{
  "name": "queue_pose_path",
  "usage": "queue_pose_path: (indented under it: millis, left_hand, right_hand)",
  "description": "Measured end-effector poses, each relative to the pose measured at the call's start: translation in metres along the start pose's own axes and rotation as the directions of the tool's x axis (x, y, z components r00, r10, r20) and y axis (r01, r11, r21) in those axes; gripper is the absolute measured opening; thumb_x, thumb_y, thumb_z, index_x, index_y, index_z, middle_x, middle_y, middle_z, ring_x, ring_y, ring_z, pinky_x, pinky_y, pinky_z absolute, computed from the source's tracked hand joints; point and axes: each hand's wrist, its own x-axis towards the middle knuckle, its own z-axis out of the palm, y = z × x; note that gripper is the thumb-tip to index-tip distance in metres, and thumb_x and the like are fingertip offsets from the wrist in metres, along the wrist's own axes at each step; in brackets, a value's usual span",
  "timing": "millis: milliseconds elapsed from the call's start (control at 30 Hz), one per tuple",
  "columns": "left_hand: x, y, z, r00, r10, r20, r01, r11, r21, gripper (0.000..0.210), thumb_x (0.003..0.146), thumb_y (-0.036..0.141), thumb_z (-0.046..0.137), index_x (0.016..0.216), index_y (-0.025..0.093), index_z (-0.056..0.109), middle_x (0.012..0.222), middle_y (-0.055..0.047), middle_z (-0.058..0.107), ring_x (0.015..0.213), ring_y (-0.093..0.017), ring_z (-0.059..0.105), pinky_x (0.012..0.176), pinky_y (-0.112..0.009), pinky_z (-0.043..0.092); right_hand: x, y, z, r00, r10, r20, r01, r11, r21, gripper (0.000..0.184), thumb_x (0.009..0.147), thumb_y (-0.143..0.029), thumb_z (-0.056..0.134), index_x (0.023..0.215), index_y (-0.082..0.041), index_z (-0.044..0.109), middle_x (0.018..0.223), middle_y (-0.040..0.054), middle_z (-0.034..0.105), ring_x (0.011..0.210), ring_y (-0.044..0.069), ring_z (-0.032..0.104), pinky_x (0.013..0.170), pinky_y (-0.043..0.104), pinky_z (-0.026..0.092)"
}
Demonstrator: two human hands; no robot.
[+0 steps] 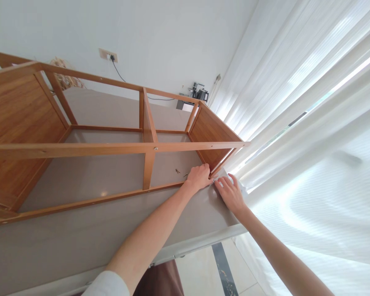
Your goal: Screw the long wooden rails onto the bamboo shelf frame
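Note:
An open wooden frame (120,150) with panelled ends stands on a grey-covered table (185,209). My left hand (200,176) reaches to its lower right front corner, fingers closed around the bottom rail by the corner post (223,162). Just right of that corner is my right hand (231,193), its fingers bent and their tips close to the joint. Something small and pale shows at those fingertips, too small to name. Small metal screws (177,171) lie on the table inside the frame, left of my left hand.
White curtains (311,123) hang along the right side, close to the table's end. At the back are a black kettle (202,95) and a wall socket (108,55) with a plugged-in cord. Tangled pale strips (63,74) sit behind the frame at left.

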Motion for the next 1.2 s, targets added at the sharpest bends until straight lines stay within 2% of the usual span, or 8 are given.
queue_pose_path:
  millis: [133,200,333,467,600,733,1000,1200]
  left_hand:
    - [0.0,0.0,0.0,1.0,-0.01,-0.001,0.01,1.0,0.007,0.036,0.087,0.046,0.057,0.108,0.017,0.054,0.108,-0.012,0.071,0.096,-0.03,0.07,0.078,-0.038,0.055]
    - [-0.001,0.0,0.0,1.0,-0.012,0.005,0.012,1.0,-0.002,0.036,0.087,0.045,0.058,0.109,0.017,0.054,0.108,-0.012,0.071,0.097,-0.03,0.07,0.078,-0.038,0.055]
    - [-0.001,0.001,-0.002,1.0,-0.02,0.023,0.02,1.0,-0.021,0.038,0.087,0.046,0.059,0.11,0.017,0.054,0.111,-0.013,0.07,0.099,-0.031,0.07,0.08,-0.038,0.054]
    - [-0.001,0.001,-0.002,0.999,-0.027,0.022,0.027,0.999,-0.022,0.036,0.087,0.044,0.06,0.11,0.017,0.054,0.111,-0.013,0.07,0.1,-0.03,0.069,0.081,-0.037,0.053]
    - [-0.001,0.001,-0.001,1.0,-0.017,0.011,0.017,1.0,-0.007,0.035,0.087,0.044,0.059,0.11,0.017,0.054,0.11,-0.013,0.07,0.099,-0.03,0.07,0.08,-0.037,0.054]
    - [-0.001,0.001,-0.001,1.0,-0.01,0.009,0.01,1.0,0.0,0.035,0.087,0.043,0.059,0.109,0.017,0.054,0.109,-0.012,0.07,0.098,-0.03,0.07,0.08,-0.037,0.054]
    - [-0.001,0.001,0.0,1.0,-0.018,0.023,0.018,1.0,-0.008,0.036,0.087,0.043,0.059,0.111,0.017,0.053,0.11,-0.013,0.069,0.1,-0.03,0.069,0.082,-0.037,0.053]
    - [-0.002,0.001,-0.002,1.0,-0.015,0.018,0.015,1.0,-0.004,0.035,0.087,0.041,0.059,0.111,0.017,0.053,0.11,-0.012,0.07,0.099,-0.03,0.07,0.08,-0.039,0.054]
  right_hand:
    - [0.001,0.003,0.0,0.999,-0.032,0.008,0.032,0.999,0.007,0.026,0.097,-0.008,0.042,0.093,-0.02,0.064,0.09,0.0063,0.066,0.095,0.021,0.057,0.111,0.046,0.028]
    - [0.001,0.004,-0.001,1.0,-0.006,0.024,0.005,0.999,0.051,0.028,0.096,-0.007,0.041,0.095,-0.021,0.065,0.093,0.0065,0.066,0.096,0.022,0.057,0.111,0.046,0.028]
    - [-0.002,0.005,0.002,0.99,0.134,0.033,-0.138,0.965,0.224,0.026,0.096,-0.01,0.044,0.101,-0.024,0.066,0.099,0.0053,0.068,0.097,0.022,0.057,0.107,0.045,0.029]
    - [-0.006,0.005,0.013,0.958,0.278,0.071,-0.282,0.865,0.415,0.022,0.099,-0.022,0.046,0.099,-0.025,0.068,0.094,0.0029,0.069,0.09,0.02,0.059,0.095,0.038,0.036]
    - [-0.01,0.003,0.023,0.928,0.358,0.105,-0.36,0.784,0.506,0.021,0.1,-0.027,0.047,0.099,-0.026,0.069,0.097,0.002,0.07,0.093,0.02,0.061,0.089,0.035,0.038]
    - [-0.012,0.002,0.022,0.928,0.361,0.089,-0.355,0.789,0.5,0.023,0.1,-0.028,0.046,0.1,-0.026,0.069,0.098,0.0024,0.07,0.094,0.021,0.06,0.092,0.036,0.037]
    - [-0.009,0.005,0.012,0.96,0.276,0.04,-0.268,0.871,0.411,0.024,0.101,-0.025,0.045,0.098,-0.025,0.069,0.092,0.0033,0.07,0.089,0.02,0.059,0.097,0.038,0.035]
    - [-0.013,0.01,0.012,0.973,0.229,0.002,-0.212,0.899,0.384,0.023,0.1,-0.023,0.047,0.103,-0.026,0.069,0.098,0.0042,0.07,0.093,0.02,0.061,0.103,0.042,0.033]
